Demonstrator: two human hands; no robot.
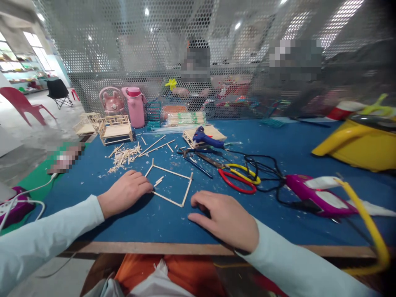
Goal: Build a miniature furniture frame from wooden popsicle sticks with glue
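Observation:
A four-sided frame of thin wooden sticks (168,199) lies on the blue table between my hands, with short upright pieces at some corners. At its near left corner, my left hand (127,193) rests with bent fingers closed on the stick; the thumb is hidden. To the right of the frame, my right hand (227,216) hovers low, thumb and fingers apart, holding nothing. Two short loose sticks (159,181) lie inside the frame. Beyond it is a blue glue gun (206,138) resting on a wooden stick platform (218,133).
Cut stick pieces (125,157) are heaped at left, before small wooden stick benches (116,128). Red-and-yellow scissors (238,177), pliers (185,153), black cables and a purple power strip (321,196) occupy the right. A pink bottle (135,108) and mesh screen (167,49) stand behind.

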